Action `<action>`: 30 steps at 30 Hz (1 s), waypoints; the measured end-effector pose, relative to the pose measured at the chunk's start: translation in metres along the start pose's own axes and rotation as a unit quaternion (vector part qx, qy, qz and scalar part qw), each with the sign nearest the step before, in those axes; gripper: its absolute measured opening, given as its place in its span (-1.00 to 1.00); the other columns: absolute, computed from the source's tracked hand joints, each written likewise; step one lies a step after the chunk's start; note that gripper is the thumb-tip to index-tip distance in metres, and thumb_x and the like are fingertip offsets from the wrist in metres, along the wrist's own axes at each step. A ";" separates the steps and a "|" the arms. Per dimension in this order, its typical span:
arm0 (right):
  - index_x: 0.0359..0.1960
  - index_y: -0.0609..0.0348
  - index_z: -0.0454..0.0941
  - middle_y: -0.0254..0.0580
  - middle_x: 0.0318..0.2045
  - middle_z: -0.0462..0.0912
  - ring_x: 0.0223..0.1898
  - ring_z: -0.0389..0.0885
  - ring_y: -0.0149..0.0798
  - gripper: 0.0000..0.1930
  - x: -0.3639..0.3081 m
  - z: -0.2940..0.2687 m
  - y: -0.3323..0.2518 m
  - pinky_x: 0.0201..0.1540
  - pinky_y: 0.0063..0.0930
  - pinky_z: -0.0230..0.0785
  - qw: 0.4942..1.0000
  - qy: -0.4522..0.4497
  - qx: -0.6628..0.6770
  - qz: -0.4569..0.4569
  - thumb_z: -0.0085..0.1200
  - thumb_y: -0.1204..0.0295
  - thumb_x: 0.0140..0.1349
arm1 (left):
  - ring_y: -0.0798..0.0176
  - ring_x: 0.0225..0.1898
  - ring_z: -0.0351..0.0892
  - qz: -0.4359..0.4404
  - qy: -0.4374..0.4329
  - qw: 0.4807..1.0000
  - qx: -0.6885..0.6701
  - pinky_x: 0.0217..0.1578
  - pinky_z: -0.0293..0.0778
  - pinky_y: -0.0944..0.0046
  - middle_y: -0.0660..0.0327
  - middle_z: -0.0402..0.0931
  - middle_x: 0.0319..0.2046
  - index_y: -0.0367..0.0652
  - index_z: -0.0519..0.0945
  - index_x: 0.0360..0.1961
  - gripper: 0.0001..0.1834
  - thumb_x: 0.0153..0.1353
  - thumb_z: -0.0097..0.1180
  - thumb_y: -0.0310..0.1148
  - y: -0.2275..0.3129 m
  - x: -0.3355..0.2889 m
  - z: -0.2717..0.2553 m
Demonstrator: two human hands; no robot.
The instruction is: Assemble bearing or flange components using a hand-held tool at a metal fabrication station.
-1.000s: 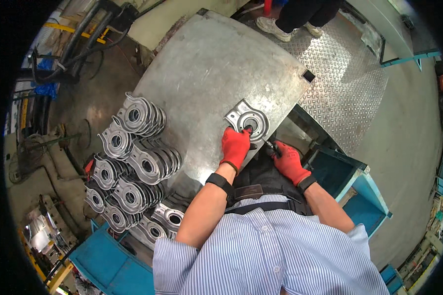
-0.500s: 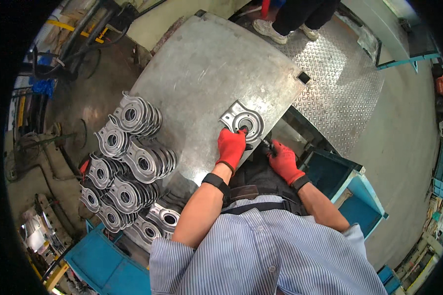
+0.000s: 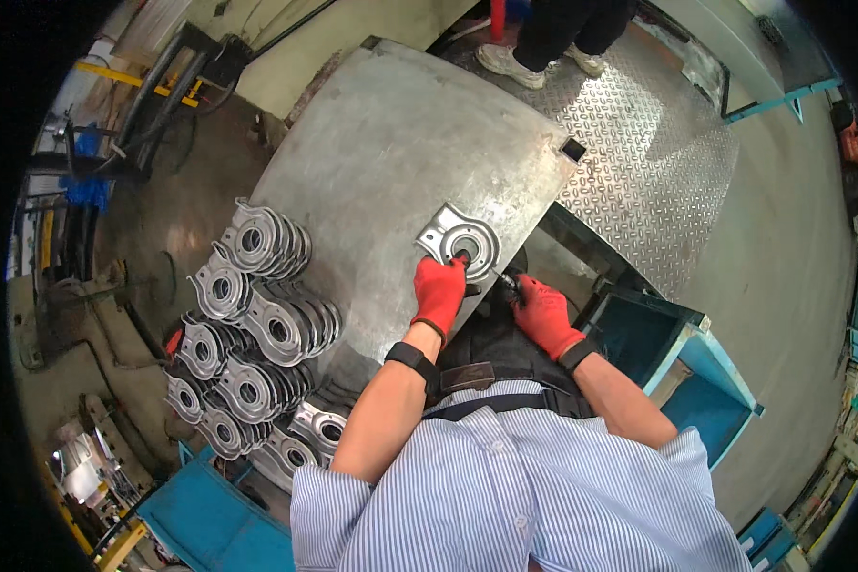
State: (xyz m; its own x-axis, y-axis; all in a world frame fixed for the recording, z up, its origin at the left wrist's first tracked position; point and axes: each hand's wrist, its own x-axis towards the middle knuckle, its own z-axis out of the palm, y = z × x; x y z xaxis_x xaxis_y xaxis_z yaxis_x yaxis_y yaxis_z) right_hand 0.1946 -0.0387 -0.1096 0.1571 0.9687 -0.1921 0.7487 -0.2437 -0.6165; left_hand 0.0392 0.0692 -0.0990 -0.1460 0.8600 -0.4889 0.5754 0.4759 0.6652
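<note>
A stamped metal bracket (image 3: 443, 229) with a round, ringed opening lies near the right edge of the metal table. My left hand (image 3: 439, 294), in a red glove with dark fingertips, grips its near side, with fingers at the central hole. Off the bracket's near right rim, my right hand (image 3: 545, 318), gloved the same way, is closed round a slim dark hand tool (image 3: 508, 281). The tool's thin tip points at the rim; whether it touches I cannot tell. Stacks of similar brackets (image 3: 278, 329) stand along the table's left side.
The grey metal tabletop (image 3: 400, 124) stretches away ahead. Blue metal bins (image 3: 705, 381) stand at my right, and a blue tray (image 3: 214, 515) is at lower left. Beyond the table, a person's shoes (image 3: 511, 65) rest on a tread-plate platform (image 3: 629, 153).
The whole view has shifted slightly. Both hands stay at the bracket, with the left still gripping it and the right still holding the tool by the rim.
</note>
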 end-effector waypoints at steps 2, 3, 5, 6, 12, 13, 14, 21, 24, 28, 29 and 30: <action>-0.13 0.11 0.44 0.06 -0.32 0.58 -0.24 0.54 0.11 -0.66 0.004 -0.001 0.000 -0.23 -0.11 0.39 1.000 0.012 -0.002 -0.009 0.10 0.36 0.01 | -0.21 -0.22 0.55 -0.030 -0.005 1.000 -0.006 -0.24 0.43 0.01 -0.22 0.54 -0.38 -0.44 0.53 -0.42 -0.55 -0.04 0.26 -0.15 -0.012 0.010 0.005; -0.15 0.12 0.44 0.05 -0.32 0.57 -0.23 0.54 0.10 -0.67 0.006 -0.005 0.001 -0.24 -0.11 0.39 1.000 -0.007 -0.001 0.003 0.10 0.36 0.01 | -0.21 -0.22 0.55 -0.017 0.000 1.000 0.010 -0.23 0.43 0.01 -0.22 0.54 -0.38 -0.44 0.53 -0.42 -0.55 -0.04 0.26 -0.15 -0.008 0.007 0.005; -0.19 0.14 0.43 0.03 -0.32 0.57 -0.23 0.54 0.10 -0.70 0.003 -0.006 0.002 -0.24 -0.11 0.38 1.000 -0.024 0.003 0.014 0.09 0.36 0.02 | -0.21 -0.21 0.55 0.011 0.010 0.999 0.042 -0.23 0.43 0.01 -0.23 0.54 -0.38 -0.43 0.53 -0.42 -0.55 -0.04 0.26 -0.15 -0.001 0.003 0.005; -0.20 0.14 0.43 0.03 -0.32 0.58 -0.23 0.54 0.10 -0.71 0.002 -0.005 0.001 -0.24 -0.11 0.38 1.000 -0.022 0.007 0.009 0.09 0.36 0.02 | -0.21 -0.22 0.54 0.008 -0.002 0.999 0.036 -0.23 0.43 0.01 -0.22 0.54 -0.38 -0.43 0.53 -0.42 -0.55 -0.04 0.26 -0.15 0.000 0.003 0.005; -0.15 0.14 0.43 0.01 -0.29 0.58 -0.23 0.54 0.10 -0.66 0.006 -0.004 0.001 -0.24 -0.13 0.39 1.000 -0.007 -0.008 -0.013 0.11 0.34 0.01 | -0.22 -0.24 0.54 -0.012 -0.024 1.000 -0.003 -0.24 0.42 0.00 -0.22 0.54 -0.40 -0.43 0.52 -0.44 -0.55 -0.04 0.26 -0.14 -0.024 0.020 0.009; -0.13 0.14 0.43 0.02 -0.29 0.58 -0.23 0.54 0.10 -0.64 0.004 -0.003 0.004 -0.24 -0.14 0.39 1.000 -0.013 -0.005 -0.010 0.11 0.33 0.01 | -0.22 -0.24 0.54 0.000 -0.024 0.999 0.025 -0.25 0.42 0.00 -0.23 0.54 -0.41 -0.43 0.52 -0.44 -0.55 -0.04 0.26 -0.14 -0.013 0.014 0.008; -0.12 0.14 0.44 0.02 -0.29 0.58 -0.23 0.55 0.10 -0.64 0.001 -0.003 0.007 -0.24 -0.14 0.40 1.000 0.002 -0.012 -0.001 0.11 0.34 0.01 | -0.22 -0.25 0.54 0.013 -0.024 0.998 0.053 -0.25 0.42 0.00 -0.23 0.54 -0.42 -0.43 0.52 -0.44 -0.55 -0.04 0.26 -0.14 -0.004 0.009 0.008; -0.10 0.13 0.46 0.07 -0.31 0.58 -0.24 0.56 0.10 -0.64 0.003 -0.026 -0.012 -0.23 -0.17 0.41 0.985 0.129 0.098 0.061 0.14 0.37 0.02 | 0.17 -0.49 0.54 0.031 -0.107 0.968 -0.224 -0.43 0.48 0.17 0.06 0.53 -0.53 -0.35 0.53 -0.37 -0.83 0.13 0.10 -0.41 -0.013 -0.001 -0.007; -0.10 0.11 0.46 0.07 -0.32 0.58 -0.25 0.56 0.10 -0.64 -0.001 -0.021 -0.004 -0.24 -0.17 0.41 0.993 0.081 0.087 0.026 0.15 0.37 0.02 | 0.41 -0.60 0.41 0.000 -0.160 0.936 -0.313 -0.54 0.48 0.30 0.27 0.44 -0.60 -0.30 0.53 -0.34 -0.91 0.18 0.02 -0.51 -0.003 -0.010 -0.015; -0.14 0.14 0.45 -0.01 -0.25 0.58 -0.23 0.56 0.06 -0.65 -0.001 -0.009 0.001 -0.22 -0.17 0.41 0.999 0.015 0.031 -0.004 0.13 0.36 0.01 | 0.43 -0.62 0.37 0.014 -0.145 0.928 -0.342 -0.53 0.49 0.32 0.31 0.41 -0.62 -0.29 0.53 -0.32 -0.91 0.18 0.00 -0.53 -0.001 -0.016 -0.013; -0.15 0.15 0.44 -0.01 -0.25 0.58 -0.22 0.56 0.06 -0.65 0.000 -0.008 0.002 -0.22 -0.17 0.41 1.000 -0.001 0.025 0.005 0.13 0.35 0.01 | 0.40 -0.62 0.39 0.011 -0.139 0.926 -0.352 -0.51 0.50 0.30 0.28 0.43 -0.62 -0.31 0.53 -0.32 -0.90 0.17 0.01 -0.52 0.000 -0.017 -0.011; -0.15 0.15 0.44 -0.02 -0.25 0.58 -0.22 0.56 0.06 -0.66 0.001 -0.009 0.000 -0.22 -0.17 0.41 1.000 -0.017 0.020 0.013 0.13 0.34 0.01 | 0.32 -0.60 0.42 0.054 -0.113 0.952 -0.281 -0.48 0.50 0.27 0.22 0.45 -0.60 -0.32 0.53 -0.31 -0.89 0.16 0.02 -0.52 -0.002 -0.016 -0.011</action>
State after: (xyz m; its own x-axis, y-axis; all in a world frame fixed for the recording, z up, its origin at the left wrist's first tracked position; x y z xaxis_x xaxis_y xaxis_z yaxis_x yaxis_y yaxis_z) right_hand 0.2006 -0.0375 -0.1028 0.1528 0.9602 -0.2338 0.7186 -0.2704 -0.6407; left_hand 0.0310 0.0565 -0.0865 0.1020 0.8781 -0.4675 0.0478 0.4651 0.8840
